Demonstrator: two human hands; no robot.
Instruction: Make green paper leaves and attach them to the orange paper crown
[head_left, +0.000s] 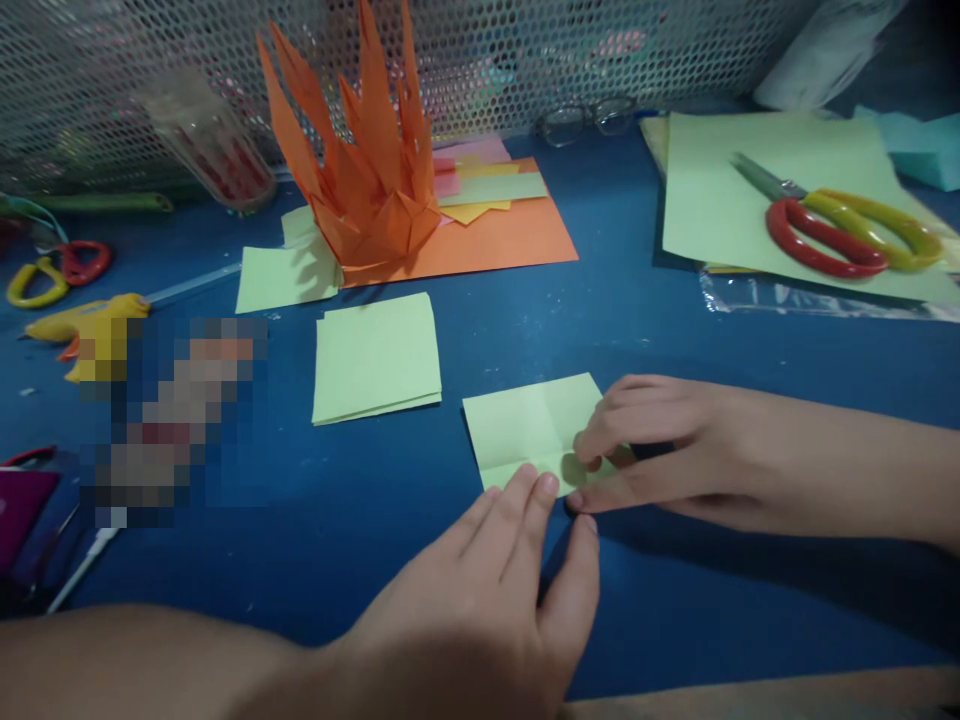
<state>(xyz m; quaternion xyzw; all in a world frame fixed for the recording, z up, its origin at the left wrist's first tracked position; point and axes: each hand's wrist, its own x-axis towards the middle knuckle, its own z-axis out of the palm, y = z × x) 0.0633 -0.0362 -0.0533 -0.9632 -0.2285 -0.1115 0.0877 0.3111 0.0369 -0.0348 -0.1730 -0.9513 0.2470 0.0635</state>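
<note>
A small light green paper sheet [525,415] lies on the blue table in front of me, with creases running across and down it. My left hand [487,590] rests its fingertips on the sheet's near edge, fingers stretched and thumb held apart. From the right, my right hand [660,445] grips the sheet's near right part between thumb and bent fingers; its fingers cover that corner. Just left of the sheet sits a stack of light green paper squares [377,360]. Behind the stack stands an orange folded-paper piece [375,200] with tall pointed petals.
Scissors [840,225] with red and yellow handles lie on larger green sheets [705,190] at the right. A yellow glue gun [112,325] and a second pair of scissors [60,270] are at the left. Eyeglasses [589,120] and a jar [217,155] stand near the perforated panel [525,60].
</note>
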